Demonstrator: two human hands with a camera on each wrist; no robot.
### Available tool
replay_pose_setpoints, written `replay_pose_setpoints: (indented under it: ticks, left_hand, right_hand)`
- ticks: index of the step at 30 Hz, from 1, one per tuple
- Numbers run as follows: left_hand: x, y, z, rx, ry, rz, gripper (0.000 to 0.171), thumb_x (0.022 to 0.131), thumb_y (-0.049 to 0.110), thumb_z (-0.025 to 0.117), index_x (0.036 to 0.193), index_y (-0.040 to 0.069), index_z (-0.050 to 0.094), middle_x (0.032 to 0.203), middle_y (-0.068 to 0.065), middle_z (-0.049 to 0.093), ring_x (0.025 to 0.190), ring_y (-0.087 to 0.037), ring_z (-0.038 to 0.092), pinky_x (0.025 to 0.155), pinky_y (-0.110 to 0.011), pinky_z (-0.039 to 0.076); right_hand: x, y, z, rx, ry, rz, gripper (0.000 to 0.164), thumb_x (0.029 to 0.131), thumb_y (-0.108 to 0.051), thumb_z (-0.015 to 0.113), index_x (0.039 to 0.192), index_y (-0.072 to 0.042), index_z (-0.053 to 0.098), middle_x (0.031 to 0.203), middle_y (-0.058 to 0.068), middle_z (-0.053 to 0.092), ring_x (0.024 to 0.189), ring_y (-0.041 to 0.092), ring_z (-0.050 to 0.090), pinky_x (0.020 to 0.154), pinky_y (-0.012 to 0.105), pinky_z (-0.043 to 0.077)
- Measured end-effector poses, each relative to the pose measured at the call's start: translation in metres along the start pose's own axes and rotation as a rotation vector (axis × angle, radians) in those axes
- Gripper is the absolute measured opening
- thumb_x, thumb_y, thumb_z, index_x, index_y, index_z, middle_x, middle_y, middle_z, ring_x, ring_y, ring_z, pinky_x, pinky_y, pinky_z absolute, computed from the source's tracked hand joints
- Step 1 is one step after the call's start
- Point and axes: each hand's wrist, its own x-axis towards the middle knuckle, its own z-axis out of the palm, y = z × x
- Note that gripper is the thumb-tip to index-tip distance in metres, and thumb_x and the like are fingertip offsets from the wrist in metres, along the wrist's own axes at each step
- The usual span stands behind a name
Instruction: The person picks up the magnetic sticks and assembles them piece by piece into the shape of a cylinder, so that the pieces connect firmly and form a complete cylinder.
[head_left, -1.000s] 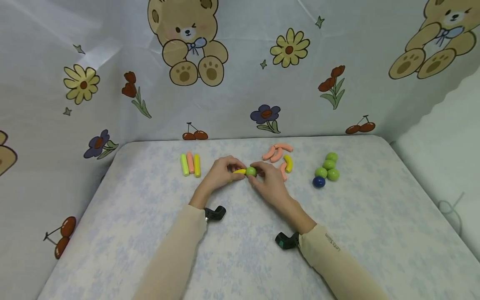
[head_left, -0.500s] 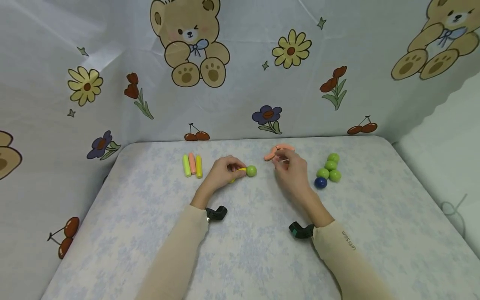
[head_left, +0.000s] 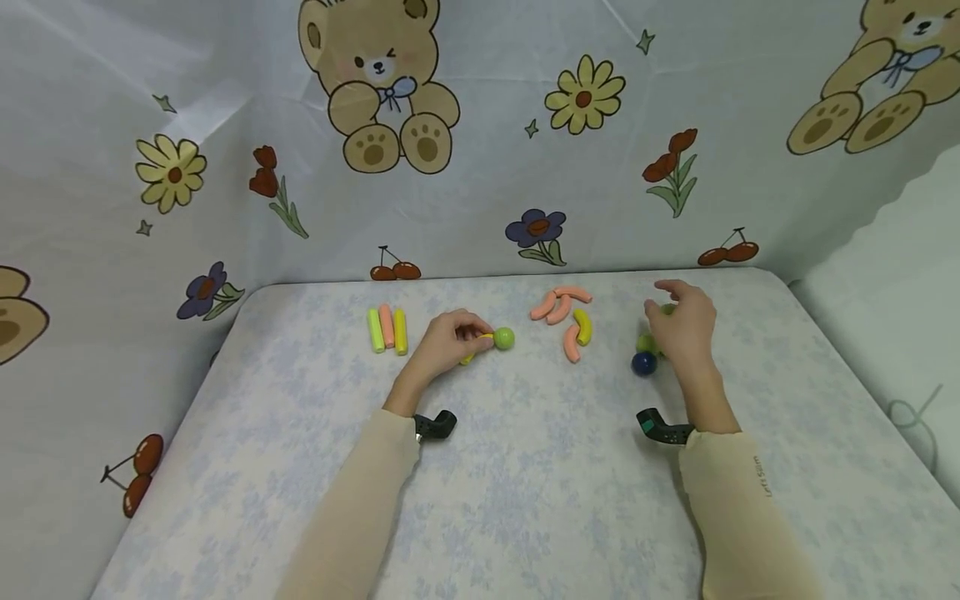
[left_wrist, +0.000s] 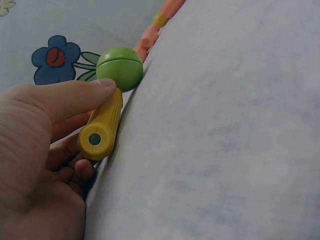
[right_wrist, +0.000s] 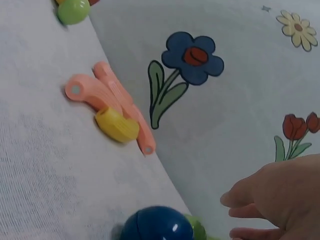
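My left hand point(head_left: 450, 340) pinches a curved yellow toy rod point(left_wrist: 102, 125) between thumb and fingers. A green ball point(left_wrist: 120, 69) with a seam around it sits at the far end of that rod. Over at the right, my right hand point(head_left: 684, 321) reaches over a cluster of green balls point(head_left: 647, 342), thumb and forefinger spread apart by the farthest one. Part of the cluster is hidden under this hand. A dark blue ball point(head_left: 643, 363) lies at the cluster's near side and shows large in the right wrist view.
Several curved pink rods point(head_left: 561, 310) and a short yellow curved rod point(head_left: 582, 327) lie between the hands. Left of my left hand, three straight rods, light green point(head_left: 376, 331), pink point(head_left: 387, 326) and yellow point(head_left: 401, 332), lie side by side. A printed cloth point(head_left: 465, 208) hangs behind the table.
My right hand has left the green ball at the left hand's rod, passed over the pink rods and moved right to the green balls. The left hand stays in place, still pinching the yellow rod.
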Motion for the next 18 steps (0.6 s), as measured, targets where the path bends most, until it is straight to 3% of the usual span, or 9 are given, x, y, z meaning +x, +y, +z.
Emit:
replay_pose_setpoints:
  ticks: [5,11,18]
  left_hand:
    - [0.000,-0.002,0.001,0.002,0.006,0.007,0.008,0.094,0.022,0.083,0.102,0.019,0.081,0.092,0.001,0.068,0.079,-0.019,0.057,0.069,-0.029,0.045]
    - [0.001,-0.002,0.000,0.008,-0.001,-0.001,0.009,0.094,0.023,0.082,0.102,0.019,0.081,0.094,0.000,0.068,0.079,-0.019,0.057,0.070,-0.029,0.045]
    - [0.001,-0.002,0.001,0.012,-0.004,-0.017,0.009,0.095,0.022,0.082,0.102,0.018,0.081,0.092,-0.001,0.067,0.078,-0.020,0.056,0.070,-0.030,0.045]
  right_hand:
    - [0.006,0.021,-0.004,-0.071,-0.022,0.127,0.044,0.104,-0.015,0.055,0.143,0.006,0.059,0.141,0.039,0.055,0.135,0.055,0.047,0.114,0.066,0.032]
    - [0.007,0.030,-0.006,-0.014,-0.054,0.254,0.048,0.105,-0.020,0.053,0.147,0.003,0.057,0.141,0.033,0.059,0.133,0.048,0.051,0.109,0.059,0.042]
    - [0.010,0.039,-0.006,0.016,-0.096,0.319,0.053,0.105,-0.027,0.052,0.152,-0.001,0.054,0.144,0.029,0.060,0.138,0.047,0.048,0.106,0.054,0.047]
